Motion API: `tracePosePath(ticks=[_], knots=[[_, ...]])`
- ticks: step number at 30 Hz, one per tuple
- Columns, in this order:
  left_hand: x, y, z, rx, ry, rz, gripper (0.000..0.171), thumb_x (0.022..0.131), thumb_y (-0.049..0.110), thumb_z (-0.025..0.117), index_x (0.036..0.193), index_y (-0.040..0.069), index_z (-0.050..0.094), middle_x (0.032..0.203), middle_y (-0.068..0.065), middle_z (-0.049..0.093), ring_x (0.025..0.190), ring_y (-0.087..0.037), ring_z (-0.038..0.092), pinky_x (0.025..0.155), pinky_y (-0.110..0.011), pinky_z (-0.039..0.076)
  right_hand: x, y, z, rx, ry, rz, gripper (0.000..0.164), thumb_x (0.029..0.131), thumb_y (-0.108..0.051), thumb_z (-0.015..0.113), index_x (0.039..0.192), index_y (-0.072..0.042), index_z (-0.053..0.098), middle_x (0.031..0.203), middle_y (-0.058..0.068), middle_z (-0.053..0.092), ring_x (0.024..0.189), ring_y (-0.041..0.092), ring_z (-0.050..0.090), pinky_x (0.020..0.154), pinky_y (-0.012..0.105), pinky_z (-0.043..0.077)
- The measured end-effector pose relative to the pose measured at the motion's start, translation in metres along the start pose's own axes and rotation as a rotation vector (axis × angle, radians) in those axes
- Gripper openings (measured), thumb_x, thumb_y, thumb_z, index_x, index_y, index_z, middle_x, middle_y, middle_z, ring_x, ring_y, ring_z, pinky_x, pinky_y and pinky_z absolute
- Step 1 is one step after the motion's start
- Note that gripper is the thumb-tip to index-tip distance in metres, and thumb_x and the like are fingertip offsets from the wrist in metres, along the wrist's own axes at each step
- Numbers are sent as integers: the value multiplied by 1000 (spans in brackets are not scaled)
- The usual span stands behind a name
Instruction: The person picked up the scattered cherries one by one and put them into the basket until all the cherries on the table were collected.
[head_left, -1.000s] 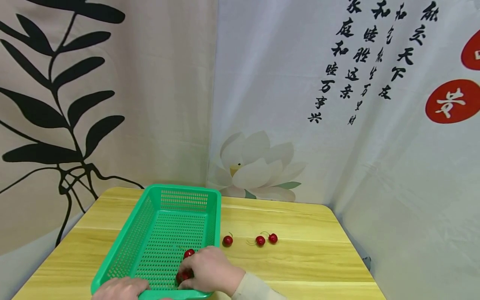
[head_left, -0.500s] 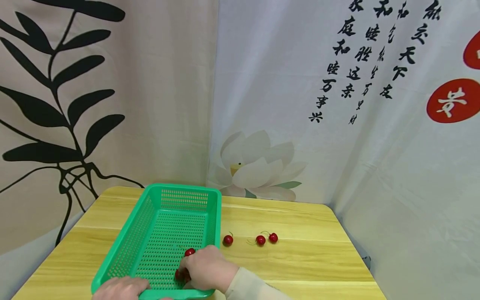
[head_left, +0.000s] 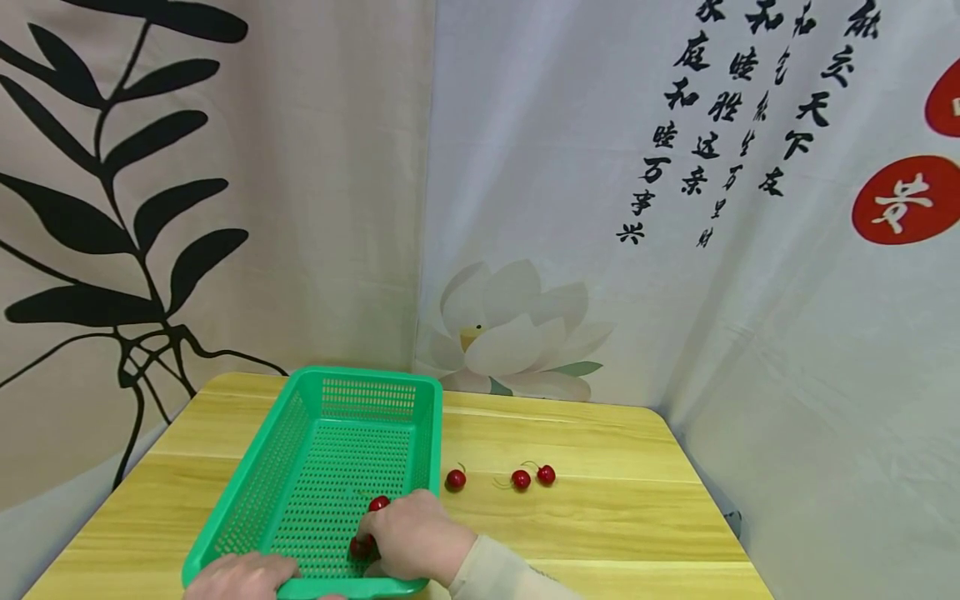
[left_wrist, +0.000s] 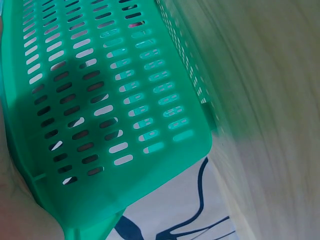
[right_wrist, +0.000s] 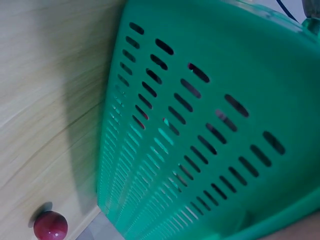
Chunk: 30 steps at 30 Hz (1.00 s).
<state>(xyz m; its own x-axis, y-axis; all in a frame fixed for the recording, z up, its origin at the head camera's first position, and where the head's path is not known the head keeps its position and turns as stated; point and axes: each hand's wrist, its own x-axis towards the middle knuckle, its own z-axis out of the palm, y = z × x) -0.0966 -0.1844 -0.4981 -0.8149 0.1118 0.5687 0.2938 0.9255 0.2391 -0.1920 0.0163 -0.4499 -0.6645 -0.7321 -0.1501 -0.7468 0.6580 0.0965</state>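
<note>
In the head view, a green perforated plastic basket stands on the table. My left hand grips its near rim at the left corner. My right hand reaches over the near right side into the basket, its fingers bent round dark red cherries on the basket floor. The fingers partly hide these cherries, so how many are between them is unclear. Just beyond the knuckles lies another cherry. Both wrist views mainly show the basket's outer walls, including the slotted wall in the right wrist view.
To the basket's right, one stemmed cherry lies close to its wall. Two more, a nearer cherry and a farther cherry, sit together on the wooden table. A printed cloth hangs behind the table.
My right hand and sleeve have shifted slightly left, and the thumb shows less. The cherries under the fingers sit slightly farther up in view. The left hand and basket stay put.
</note>
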Motion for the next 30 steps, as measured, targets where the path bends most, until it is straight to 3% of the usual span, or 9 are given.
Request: tracePosePath(ticks=[10, 19, 23, 26, 30], knots=[[2, 2, 0, -13, -19, -49, 50, 65, 80, 69, 54, 41, 41, 52, 23, 33, 46, 2, 34, 46, -28, 39, 1, 2, 0, 3, 40, -19, 31, 77, -61, 75, 104, -47, 68, 79, -25, 63, 65, -4, 51, 53, 25, 37], [2, 4, 0, -18, 8, -43, 52, 64, 79, 70, 53, 40, 38, 51, 22, 31, 45, 1, 32, 45, -27, 36, -1, 5, 3, -6, 88, -26, 30, 80, -62, 72, 105, -46, 68, 77, -28, 60, 65, -7, 49, 49, 23, 37], [2, 4, -2, -15, -2, -35, 51, 65, 78, 70, 54, 40, 38, 52, 22, 31, 45, 1, 32, 45, -27, 36, -4, 8, 4, 27, 211, -91, 30, 82, -59, 72, 105, -40, 71, 80, -25, 61, 66, -8, 46, 50, 19, 35], [2, 3, -4, -5, -33, -31, 49, 67, 79, 69, 55, 40, 41, 53, 22, 33, 47, 1, 33, 47, -28, 38, -8, 11, 5, 75, 347, -156, 27, 86, -53, 70, 105, -34, 73, 85, -22, 64, 71, -11, 47, 57, 15, 41], [3, -1, -8, -14, -152, -24, 45, 71, 78, 66, 58, 39, 46, 55, 22, 36, 50, 2, 36, 50, -29, 40, -16, 17, 7, 170, 528, -218, 21, 93, -43, 68, 106, -27, 73, 95, -19, 66, 87, -10, 50, 76, 17, 44]])
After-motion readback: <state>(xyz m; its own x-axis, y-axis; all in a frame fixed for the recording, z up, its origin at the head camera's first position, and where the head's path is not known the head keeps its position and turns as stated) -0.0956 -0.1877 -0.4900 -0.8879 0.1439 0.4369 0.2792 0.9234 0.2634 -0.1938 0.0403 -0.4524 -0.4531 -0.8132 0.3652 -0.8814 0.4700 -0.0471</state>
